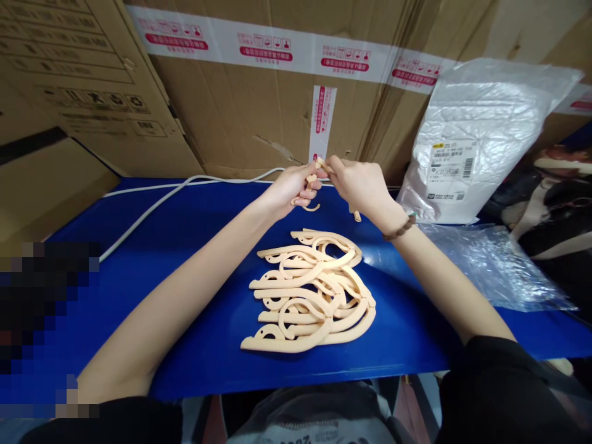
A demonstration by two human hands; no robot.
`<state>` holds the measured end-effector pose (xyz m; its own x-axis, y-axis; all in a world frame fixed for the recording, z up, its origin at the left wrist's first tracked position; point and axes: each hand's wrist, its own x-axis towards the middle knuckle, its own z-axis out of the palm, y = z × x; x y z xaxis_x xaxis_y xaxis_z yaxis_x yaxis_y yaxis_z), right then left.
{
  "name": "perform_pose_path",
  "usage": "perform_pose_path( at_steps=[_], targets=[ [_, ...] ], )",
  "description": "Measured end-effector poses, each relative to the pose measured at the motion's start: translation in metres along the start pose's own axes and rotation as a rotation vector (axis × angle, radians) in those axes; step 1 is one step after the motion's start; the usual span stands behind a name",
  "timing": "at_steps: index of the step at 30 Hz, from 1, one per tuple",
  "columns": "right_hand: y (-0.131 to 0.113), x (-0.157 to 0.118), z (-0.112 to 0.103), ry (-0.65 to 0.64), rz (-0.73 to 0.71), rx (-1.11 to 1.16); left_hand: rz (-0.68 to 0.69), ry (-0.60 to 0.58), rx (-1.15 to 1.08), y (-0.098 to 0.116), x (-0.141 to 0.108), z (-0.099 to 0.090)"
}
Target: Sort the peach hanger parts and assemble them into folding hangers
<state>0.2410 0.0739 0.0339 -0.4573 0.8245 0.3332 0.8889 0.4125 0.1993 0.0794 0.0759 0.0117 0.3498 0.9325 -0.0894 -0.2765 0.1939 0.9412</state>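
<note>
A cream plastic folding hanger (311,180) is held in both hands above the far part of the blue table; much of it is hidden by the fingers. My left hand (285,190) is closed around one side of it, and a curved hook-like piece shows below the fingers. My right hand (361,185) grips the other side, fingertips close to the left ones, with an arm end poking out under the palm. Nearer to me lies an overlapping pile of several folded cream hangers (296,343), their joints toward the right.
Large cardboard boxes (259,111) stand along the back of the blue table (194,345). A white cable (152,217) runs across the left and rear. On the right are a white labelled package (481,123) and a clear plastic bag (499,265).
</note>
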Motion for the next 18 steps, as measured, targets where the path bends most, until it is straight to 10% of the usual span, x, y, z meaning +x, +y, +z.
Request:
perform_pose_path(
  at_steps=[7,18],
  targets=[
    [-0.009,0.006,0.007,-0.066,0.113,0.227,0.119,0.235,0.355,-0.007,0.001,0.014],
    [-0.006,0.030,0.005,-0.161,0.062,0.400,0.390,0.377,0.809,-0.009,0.008,-0.013]
  ],
)
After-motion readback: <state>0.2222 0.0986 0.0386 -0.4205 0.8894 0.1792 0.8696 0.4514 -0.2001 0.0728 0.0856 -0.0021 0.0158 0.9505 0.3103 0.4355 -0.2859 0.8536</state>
